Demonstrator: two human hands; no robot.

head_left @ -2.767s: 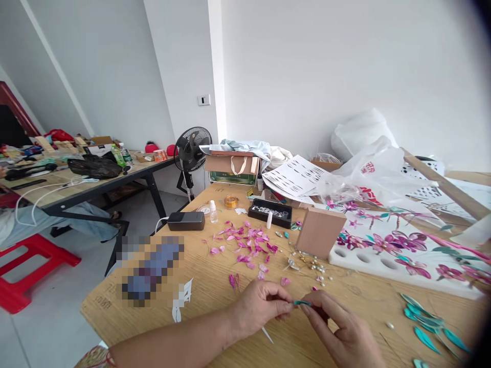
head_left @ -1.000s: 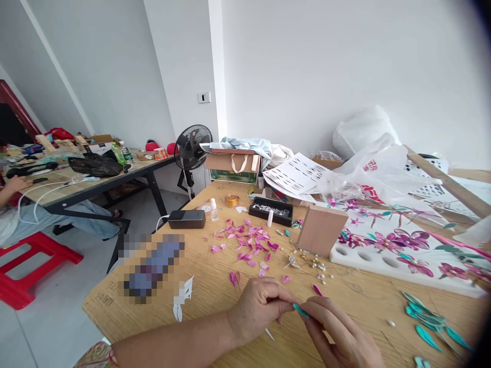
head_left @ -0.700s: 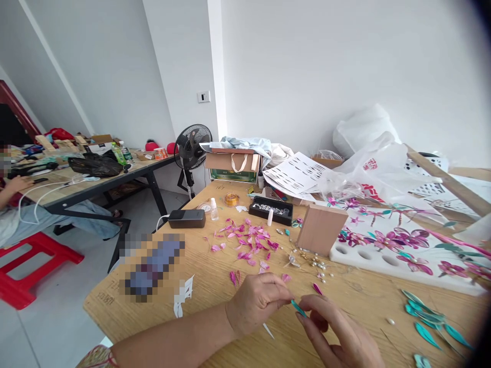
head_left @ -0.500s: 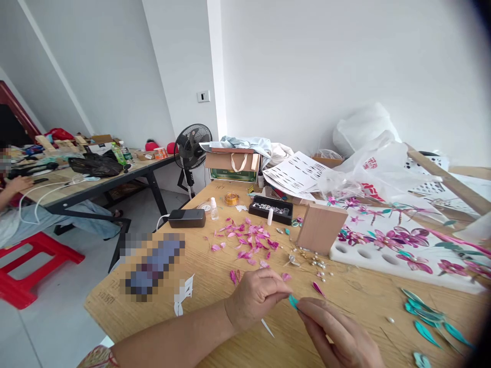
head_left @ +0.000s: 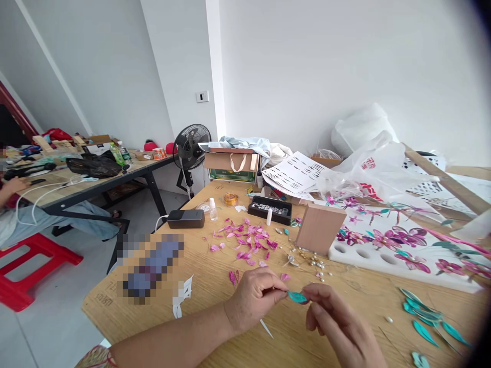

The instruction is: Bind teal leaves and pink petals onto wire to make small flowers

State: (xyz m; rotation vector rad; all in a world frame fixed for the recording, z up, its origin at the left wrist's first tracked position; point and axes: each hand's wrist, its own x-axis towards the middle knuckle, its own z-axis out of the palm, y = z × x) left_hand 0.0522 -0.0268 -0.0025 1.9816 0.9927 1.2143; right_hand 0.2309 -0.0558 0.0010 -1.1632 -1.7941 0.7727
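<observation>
Pinching the teal leaf: left hand (head_left: 255, 296), thumb and forefinger closed together at the near end of the single teal leaf (head_left: 296, 297), its other fingers curled in.
Far end of the leaf: right hand (head_left: 341, 319), its fingertips against the opposite tip; whether they clamp it or merely steady it I cannot tell.
Where the leaf is: between the two hands, above the front of the table (head_left: 210, 276), broad face in view.
Looks done: pink and purple flowers (head_left: 385, 238) made up with petals and some teal leaves, lying at the white foam block (head_left: 376, 257); the leaf in hand seems already shaped, though fine detail is too small to judge.
Looks loose: a scatter of pink petals (head_left: 249, 237) mid-table, white pearls (head_left: 318, 263) beside the upright wooden block (head_left: 320, 228), and a bunch of teal leaves (head_left: 425, 309) to the right.
How far along: judging by those separate parts, well short of complete; this leaf appears joined to no flower.
Near the hands: a white sliver (head_left: 266, 328) beneath the left wrist, one stray pearl (head_left: 389, 320) right of the right hand.
</observation>
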